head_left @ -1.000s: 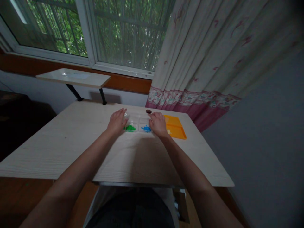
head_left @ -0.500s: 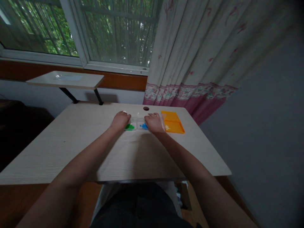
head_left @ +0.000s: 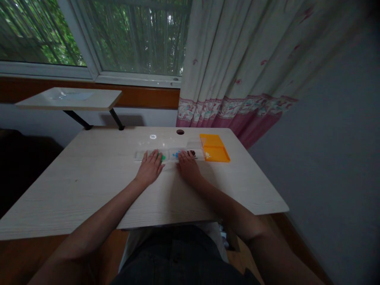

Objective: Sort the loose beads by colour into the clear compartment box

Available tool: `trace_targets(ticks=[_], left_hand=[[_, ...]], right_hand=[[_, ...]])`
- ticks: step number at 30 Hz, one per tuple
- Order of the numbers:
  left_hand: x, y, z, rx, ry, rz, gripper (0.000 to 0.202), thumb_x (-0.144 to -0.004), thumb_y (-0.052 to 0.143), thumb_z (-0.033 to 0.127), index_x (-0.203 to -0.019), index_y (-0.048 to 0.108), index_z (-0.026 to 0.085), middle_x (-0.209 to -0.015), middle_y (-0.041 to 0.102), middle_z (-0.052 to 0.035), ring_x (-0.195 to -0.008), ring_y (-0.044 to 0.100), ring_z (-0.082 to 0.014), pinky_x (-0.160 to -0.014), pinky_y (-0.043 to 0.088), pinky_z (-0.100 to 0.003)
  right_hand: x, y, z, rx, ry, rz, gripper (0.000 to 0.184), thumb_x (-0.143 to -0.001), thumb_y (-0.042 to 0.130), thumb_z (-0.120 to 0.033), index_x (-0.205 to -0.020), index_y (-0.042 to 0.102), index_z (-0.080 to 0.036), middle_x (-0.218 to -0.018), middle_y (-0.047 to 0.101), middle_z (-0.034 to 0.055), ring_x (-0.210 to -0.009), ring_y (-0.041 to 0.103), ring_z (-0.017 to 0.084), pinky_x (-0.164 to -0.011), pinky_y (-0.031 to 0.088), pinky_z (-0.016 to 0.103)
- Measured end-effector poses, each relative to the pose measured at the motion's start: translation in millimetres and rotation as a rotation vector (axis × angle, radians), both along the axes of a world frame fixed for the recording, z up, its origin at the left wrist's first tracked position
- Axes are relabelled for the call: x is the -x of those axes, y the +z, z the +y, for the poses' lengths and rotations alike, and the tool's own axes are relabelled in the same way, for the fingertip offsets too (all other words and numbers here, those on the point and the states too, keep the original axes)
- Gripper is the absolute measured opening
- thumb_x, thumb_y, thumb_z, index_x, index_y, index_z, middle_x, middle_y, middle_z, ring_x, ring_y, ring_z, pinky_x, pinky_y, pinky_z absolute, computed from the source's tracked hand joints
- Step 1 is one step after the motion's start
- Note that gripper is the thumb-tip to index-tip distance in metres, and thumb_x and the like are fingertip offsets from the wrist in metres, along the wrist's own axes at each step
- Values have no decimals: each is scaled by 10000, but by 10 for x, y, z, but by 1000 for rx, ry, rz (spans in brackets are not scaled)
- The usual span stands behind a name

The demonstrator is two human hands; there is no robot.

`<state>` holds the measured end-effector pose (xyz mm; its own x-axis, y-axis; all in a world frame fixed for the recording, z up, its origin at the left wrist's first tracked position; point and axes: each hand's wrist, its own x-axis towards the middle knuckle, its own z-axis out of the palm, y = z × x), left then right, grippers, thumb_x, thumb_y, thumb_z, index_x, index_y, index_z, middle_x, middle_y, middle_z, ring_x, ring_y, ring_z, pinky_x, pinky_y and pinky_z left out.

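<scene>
A long clear plastic compartment box lies across the pale wooden table. Small green pieces, blue pieces and dark pieces sit in separate compartments. My left hand lies flat, fingers stretched out, fingertips at the box's near edge by the green pieces. My right hand also lies flat and open, fingertips at the box's edge beside the blue pieces. Neither hand holds anything.
An orange tray sits right of the box, with small pale bits at its near left corner. A round cable hole is at the table's far edge. A small raised shelf stands far left under the window. A curtain hangs at right.
Both hands have pulled back toward me off the box and now lie flat at its near edge. More of the box shows, including the dark pieces. The camera has tilted slightly.
</scene>
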<state>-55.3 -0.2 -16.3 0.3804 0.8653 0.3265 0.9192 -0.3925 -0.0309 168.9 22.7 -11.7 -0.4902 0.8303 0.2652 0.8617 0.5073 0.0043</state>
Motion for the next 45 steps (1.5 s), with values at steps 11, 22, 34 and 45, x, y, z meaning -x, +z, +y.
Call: trace_targets(ticks=[11, 22, 34, 45], left_hand=[[7, 96, -13, 43, 23, -66, 497, -1007, 343, 378, -1416, 514, 151, -1512, 462, -180, -1431, 403, -291, -1231, 87, -603], [-420, 473, 518, 54, -110, -122, 540, -951, 469, 354, -1446, 458, 139, -1503, 469, -154, -1395, 419, -294, -1195, 293, -485], [-1118, 372, 759, 102, -230, -184, 507, -958, 477, 331, -1440, 489, 173, -1486, 504, -145, -1401, 435, -276, -1207, 254, -507], [-1136, -2, 423, 99, -286, -51, 509, -970, 475, 366, -1470, 450, 272, -1560, 415, -90, -1493, 290, -272, -1238, 84, -589]], right_hand=[[7, 82, 41, 45, -23, 114, 396, -980, 466, -269, -1314, 592, -96, -1423, 564, 166, -1384, 448, 252, -1216, 214, 455], [-636, 673, 559, -108, -230, 200, 455, -931, 455, -150, -1370, 572, -150, -1392, 586, 139, -1333, 419, 289, -1099, 275, 449], [-879, 325, 312, -65, -245, 150, 452, -939, 428, -178, -1369, 564, -158, -1421, 578, 134, -1396, 419, 260, -1175, 192, 513], [-942, 21, -116, -47, -149, 22, 429, -974, 403, -203, -1368, 556, -127, -1474, 516, 159, -1473, 330, 250, -1227, 116, 537]])
